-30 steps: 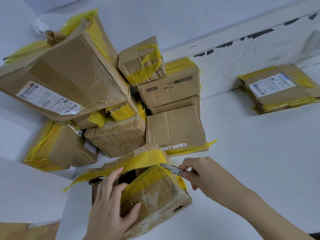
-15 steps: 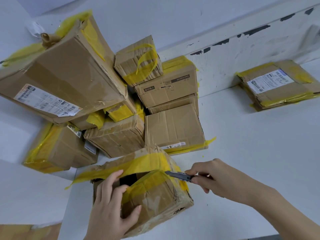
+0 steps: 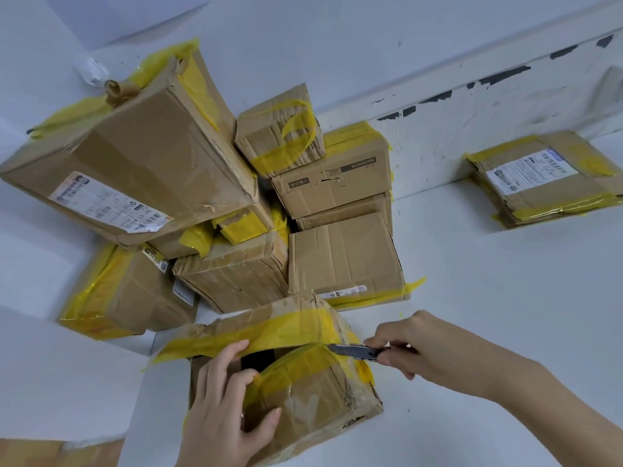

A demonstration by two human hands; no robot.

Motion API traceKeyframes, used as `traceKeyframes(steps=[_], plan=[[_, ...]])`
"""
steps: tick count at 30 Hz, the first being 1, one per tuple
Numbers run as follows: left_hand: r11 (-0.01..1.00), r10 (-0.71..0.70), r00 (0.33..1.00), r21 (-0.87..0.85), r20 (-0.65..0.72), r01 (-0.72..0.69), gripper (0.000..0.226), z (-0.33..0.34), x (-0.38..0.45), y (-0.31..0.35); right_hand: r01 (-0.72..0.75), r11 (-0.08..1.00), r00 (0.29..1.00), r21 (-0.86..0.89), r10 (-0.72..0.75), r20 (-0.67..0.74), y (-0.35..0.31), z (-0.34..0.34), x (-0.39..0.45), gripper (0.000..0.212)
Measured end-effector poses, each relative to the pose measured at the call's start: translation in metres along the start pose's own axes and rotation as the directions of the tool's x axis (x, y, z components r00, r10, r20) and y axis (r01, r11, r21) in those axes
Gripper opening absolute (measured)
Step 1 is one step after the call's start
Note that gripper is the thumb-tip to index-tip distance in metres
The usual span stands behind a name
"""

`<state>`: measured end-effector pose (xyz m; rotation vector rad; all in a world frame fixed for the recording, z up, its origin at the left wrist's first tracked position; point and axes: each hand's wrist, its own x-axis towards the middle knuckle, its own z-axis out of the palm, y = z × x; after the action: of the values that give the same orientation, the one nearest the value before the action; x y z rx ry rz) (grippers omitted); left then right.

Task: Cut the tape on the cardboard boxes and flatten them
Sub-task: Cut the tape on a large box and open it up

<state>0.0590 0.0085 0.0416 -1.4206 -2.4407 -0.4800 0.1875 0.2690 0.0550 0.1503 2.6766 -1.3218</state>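
A small cardboard box [image 3: 313, 396] wrapped in yellow tape [image 3: 269, 335] stands on the white table, near me. Its top seam gapes, showing a dark opening. My left hand [image 3: 222, 412] grips the box's near side, fingers at the edge of the opening. My right hand [image 3: 424, 348] holds a grey utility knife [image 3: 354, 351]. The blade tip touches the tape at the right end of the top seam.
A pile of several taped cardboard boxes [image 3: 340, 257] rises behind the small box, with a large labelled box [image 3: 135, 170] leaning at the left. A stack of flattened boxes [image 3: 542, 180] lies at the far right against the white wall [image 3: 472, 123].
My right hand has drawn the knife to the right along the top seam. The seam gap has widened a little. My left hand has stayed on the box.
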Motion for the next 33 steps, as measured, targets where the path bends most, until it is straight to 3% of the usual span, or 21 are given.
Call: traceKeyframes(steps=[7,16,19,21,22,24,29,31,33], plan=[[1.0,0.0,1.0,0.009,-0.01,0.0,0.047,0.001,0.002,-0.001,-0.068,0.995,0.992,-0.077,0.059,-0.116,-0.002,0.023,-0.016,0.017],[0.996,0.071,0.994,-0.049,-0.077,-0.075,0.045,0.002,0.003,-0.003,-0.093,0.995,0.992,-0.035,0.09,-0.085,0.002,0.024,-0.031,0.017],[0.994,0.09,0.993,-0.06,-0.081,-0.095,0.044,0.002,0.004,-0.005,-0.092,0.994,0.97,0.062,0.103,-0.218,0.012,0.02,-0.029,0.026],[0.994,0.096,0.993,-0.051,-0.075,-0.1,0.043,0.002,0.004,-0.006,-0.191,0.97,0.921,0.148,0.23,-0.316,0.032,0.023,-0.021,0.017],[0.994,0.097,0.993,-0.051,-0.074,-0.101,0.043,0.002,0.004,-0.006,-0.276,0.952,0.897,0.131,0.304,-0.32,0.044,0.028,-0.015,0.01],[0.993,0.099,0.992,-0.051,-0.079,-0.103,0.043,0.002,0.004,-0.006,-0.431,0.902,0.858,-0.009,0.406,-0.313,0.066,0.044,-0.003,0.02],[0.992,0.107,0.991,-0.056,-0.079,-0.111,0.042,0.001,0.007,-0.004,-0.496,0.813,0.863,-0.305,0.42,-0.282,0.092,0.085,0.015,0.027],[0.993,0.107,0.992,-0.046,-0.072,-0.111,0.042,0.0,0.007,-0.004,-0.492,0.817,0.864,-0.299,0.416,-0.285,0.092,0.094,0.018,0.027],[0.994,0.102,0.992,-0.038,-0.07,-0.105,0.041,0.0,0.007,-0.004,-0.469,0.872,0.854,-0.139,0.407,-0.325,0.084,0.097,0.019,0.027]])
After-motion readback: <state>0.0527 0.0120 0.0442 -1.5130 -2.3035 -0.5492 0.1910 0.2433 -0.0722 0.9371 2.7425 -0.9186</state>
